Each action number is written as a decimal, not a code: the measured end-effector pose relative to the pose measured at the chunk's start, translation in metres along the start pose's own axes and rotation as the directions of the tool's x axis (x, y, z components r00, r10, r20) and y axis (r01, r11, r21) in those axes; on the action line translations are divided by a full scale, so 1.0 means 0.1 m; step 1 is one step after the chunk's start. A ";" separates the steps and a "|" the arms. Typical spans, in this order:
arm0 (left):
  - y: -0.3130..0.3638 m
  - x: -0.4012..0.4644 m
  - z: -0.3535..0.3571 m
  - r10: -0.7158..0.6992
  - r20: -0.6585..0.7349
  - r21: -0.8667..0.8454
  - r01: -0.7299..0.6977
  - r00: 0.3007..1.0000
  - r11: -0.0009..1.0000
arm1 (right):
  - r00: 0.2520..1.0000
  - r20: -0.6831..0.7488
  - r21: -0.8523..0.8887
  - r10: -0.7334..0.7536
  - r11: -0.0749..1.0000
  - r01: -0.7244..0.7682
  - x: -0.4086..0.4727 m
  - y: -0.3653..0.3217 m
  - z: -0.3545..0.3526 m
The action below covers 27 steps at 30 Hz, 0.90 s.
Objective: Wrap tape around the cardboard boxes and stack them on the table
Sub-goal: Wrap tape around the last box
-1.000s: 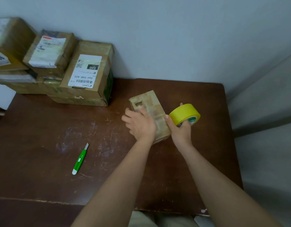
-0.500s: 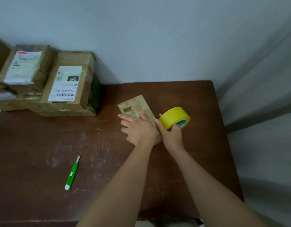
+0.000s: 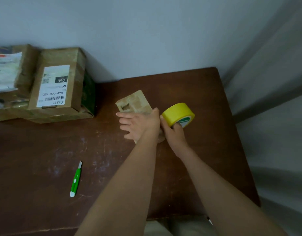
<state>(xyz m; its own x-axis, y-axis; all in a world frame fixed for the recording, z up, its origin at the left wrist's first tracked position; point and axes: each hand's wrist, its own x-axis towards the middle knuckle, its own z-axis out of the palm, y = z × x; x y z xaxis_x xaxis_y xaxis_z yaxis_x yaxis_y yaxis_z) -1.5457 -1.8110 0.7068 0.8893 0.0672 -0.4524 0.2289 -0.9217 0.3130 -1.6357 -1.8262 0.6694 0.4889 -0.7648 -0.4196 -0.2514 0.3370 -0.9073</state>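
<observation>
1. Head view: small cardboard box flat on brown counter, mid-right.
2. Left hand pressing down on box, fingers spread flat.
3. Right hand gripping yellow tape roll, just beside box.
4. Stacked boxes far left; green cutter well apart, nearer front edge.

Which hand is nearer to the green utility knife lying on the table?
Left. The left hand rests flat on the small cardboard box, up and to the right of the utility knife. The right hand grips the yellow tape roll farther right.
</observation>
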 end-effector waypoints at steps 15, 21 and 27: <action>-0.72 0.51 -0.46 -0.006 0.521 -0.570 0.354 0.853 0.741 | 0.992 -0.123 0.226 0.038 0.974 -0.010 0.17 -0.35 -0.08; -1.12 0.60 -0.57 0.145 0.659 -0.600 0.400 0.738 0.693 | 0.996 -0.036 -0.045 -0.086 0.995 0.084 0.21 -0.33 -0.21; -1.21 0.71 -0.69 0.039 0.423 -0.440 0.167 0.905 0.882 | 0.991 -0.062 -0.026 -0.120 0.993 0.119 0.14 -0.25 0.02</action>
<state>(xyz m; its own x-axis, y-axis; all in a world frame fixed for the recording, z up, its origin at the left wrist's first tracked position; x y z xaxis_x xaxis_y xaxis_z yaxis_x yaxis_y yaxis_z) -1.4833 -1.6686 0.6942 0.6466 -0.1369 -0.7504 0.5251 -0.6337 0.5681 -1.6212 -1.8440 0.6863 0.4625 -0.8325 -0.3050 -0.2135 0.2294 -0.9496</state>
